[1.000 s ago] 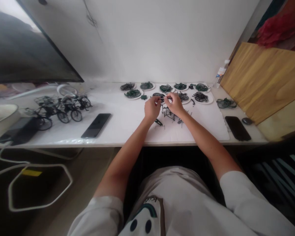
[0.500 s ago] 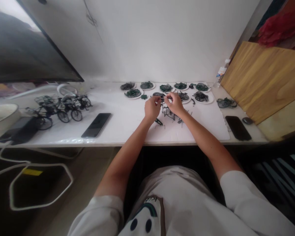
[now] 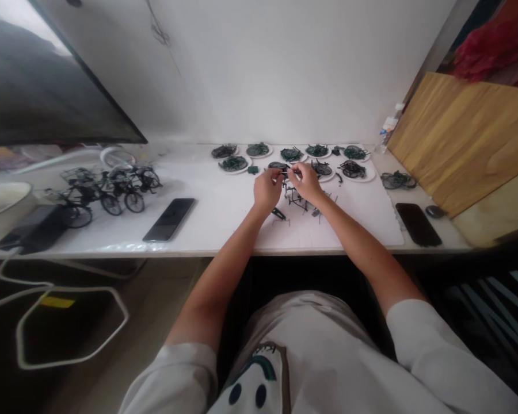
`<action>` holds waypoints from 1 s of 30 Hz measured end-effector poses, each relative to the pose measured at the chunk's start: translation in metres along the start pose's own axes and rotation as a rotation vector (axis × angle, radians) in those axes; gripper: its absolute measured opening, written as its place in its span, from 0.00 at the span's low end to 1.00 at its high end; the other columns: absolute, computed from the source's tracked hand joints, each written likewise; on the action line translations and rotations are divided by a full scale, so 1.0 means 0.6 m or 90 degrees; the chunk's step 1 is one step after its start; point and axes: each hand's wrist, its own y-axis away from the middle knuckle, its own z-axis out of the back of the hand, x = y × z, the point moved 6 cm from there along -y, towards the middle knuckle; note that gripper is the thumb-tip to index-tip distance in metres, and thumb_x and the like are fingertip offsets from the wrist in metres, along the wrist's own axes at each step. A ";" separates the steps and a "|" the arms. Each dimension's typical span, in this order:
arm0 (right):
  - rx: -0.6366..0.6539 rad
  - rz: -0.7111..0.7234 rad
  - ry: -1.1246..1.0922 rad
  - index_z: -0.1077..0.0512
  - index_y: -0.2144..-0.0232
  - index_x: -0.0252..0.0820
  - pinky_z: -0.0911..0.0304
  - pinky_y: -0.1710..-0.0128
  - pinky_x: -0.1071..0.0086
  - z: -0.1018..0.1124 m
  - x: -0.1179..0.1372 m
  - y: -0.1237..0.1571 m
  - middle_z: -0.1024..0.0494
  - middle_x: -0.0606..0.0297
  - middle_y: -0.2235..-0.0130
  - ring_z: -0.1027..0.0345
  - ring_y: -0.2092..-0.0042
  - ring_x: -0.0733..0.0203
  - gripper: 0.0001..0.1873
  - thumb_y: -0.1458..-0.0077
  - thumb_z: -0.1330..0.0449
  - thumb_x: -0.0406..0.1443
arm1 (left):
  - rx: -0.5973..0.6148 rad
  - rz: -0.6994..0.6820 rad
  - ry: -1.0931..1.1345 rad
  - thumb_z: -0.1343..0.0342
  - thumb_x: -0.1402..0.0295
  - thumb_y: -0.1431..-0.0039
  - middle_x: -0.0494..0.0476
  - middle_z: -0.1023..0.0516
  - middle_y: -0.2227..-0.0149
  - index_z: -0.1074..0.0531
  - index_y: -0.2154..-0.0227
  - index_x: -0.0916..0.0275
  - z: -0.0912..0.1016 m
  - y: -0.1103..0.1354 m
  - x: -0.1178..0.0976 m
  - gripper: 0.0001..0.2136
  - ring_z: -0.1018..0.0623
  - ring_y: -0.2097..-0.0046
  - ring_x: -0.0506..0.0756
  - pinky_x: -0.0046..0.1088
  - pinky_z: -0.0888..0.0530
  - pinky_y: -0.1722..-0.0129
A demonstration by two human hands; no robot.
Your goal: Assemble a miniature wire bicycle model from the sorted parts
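Leftmost, a dark screen [image 3: 47, 86] slants over the counter [image 3: 453, 238], and below it a white bowl [image 3: 4, 198] sits near a black box [image 3: 37, 230]. Next come several assembled model bicycles [image 3: 112, 192], standing close together, then a dark phone [image 3: 169, 220] lying flat. Farther along, by the wall, plates [image 3: 244, 168] carry heaps of dark and green bicycle parts, with a small green block [image 3: 252, 170] just beside the nearest of them. Near the middle, the left hand [image 3: 267, 191] and the right hand [image 3: 306, 181] meet above the counter, fingertips nearly touching. Each hand's grip is pinched nearly closed on a small thin part [image 3: 284, 172], which lies between the two sets of fingertips; its exact shape is too small to tell. Beneath them are a dark green piece [image 3: 278, 213], partly behind the left wrist, and a thin dark frame [image 3: 297, 199]. To the right of the hands, another plate [image 3: 370, 174] bears dark parts. Beyond it are a clear bottle [image 3: 388, 129], a loose cluster of parts [image 3: 397, 180], a second phone [image 3: 418, 224], a small black rounded object [image 3: 435, 211] and a leaning wooden board [image 3: 461, 138].
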 end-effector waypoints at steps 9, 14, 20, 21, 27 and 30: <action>0.031 -0.003 -0.007 0.35 0.64 0.49 0.35 0.53 0.57 -0.002 0.005 0.002 0.26 0.58 0.62 0.33 0.56 0.50 0.27 0.29 0.48 0.63 | -0.006 0.004 0.007 0.42 0.65 0.30 0.63 0.12 0.54 0.18 0.48 0.62 0.003 0.000 0.000 0.14 0.17 0.60 0.58 0.36 0.22 0.52; 0.036 -0.005 0.001 0.36 0.65 0.49 0.35 0.53 0.57 -0.002 0.003 0.002 0.27 0.59 0.62 0.34 0.57 0.51 0.27 0.28 0.49 0.63 | -0.003 0.007 0.006 0.42 0.66 0.30 0.64 0.12 0.53 0.18 0.48 0.62 0.004 0.000 -0.001 0.14 0.17 0.60 0.58 0.37 0.22 0.52; 0.036 0.015 -0.003 0.38 0.66 0.49 0.37 0.55 0.58 -0.002 0.003 0.002 0.29 0.61 0.65 0.35 0.60 0.52 0.27 0.28 0.50 0.62 | -0.010 0.000 0.006 0.41 0.66 0.31 0.62 0.12 0.56 0.18 0.48 0.62 0.004 0.000 -0.001 0.13 0.18 0.61 0.57 0.35 0.22 0.54; 0.035 0.018 -0.002 0.38 0.67 0.49 0.38 0.55 0.58 -0.002 0.003 0.002 0.30 0.61 0.65 0.35 0.60 0.53 0.27 0.28 0.50 0.62 | -0.012 -0.003 0.009 0.41 0.66 0.31 0.62 0.12 0.56 0.18 0.48 0.62 0.004 0.000 0.000 0.13 0.18 0.62 0.57 0.35 0.23 0.54; 0.020 0.028 0.004 0.39 0.68 0.49 0.39 0.57 0.59 0.000 0.005 0.001 0.31 0.62 0.67 0.36 0.62 0.54 0.31 0.29 0.52 0.65 | -0.015 -0.009 0.020 0.40 0.66 0.31 0.62 0.12 0.57 0.17 0.50 0.62 0.002 -0.002 0.004 0.12 0.18 0.62 0.57 0.35 0.23 0.55; 0.021 0.024 0.015 0.39 0.68 0.49 0.39 0.57 0.59 0.001 0.006 0.002 0.30 0.62 0.67 0.36 0.63 0.54 0.31 0.28 0.52 0.66 | -0.013 -0.010 0.024 0.40 0.67 0.31 0.62 0.12 0.57 0.18 0.50 0.62 0.001 -0.002 0.004 0.11 0.18 0.63 0.57 0.35 0.23 0.55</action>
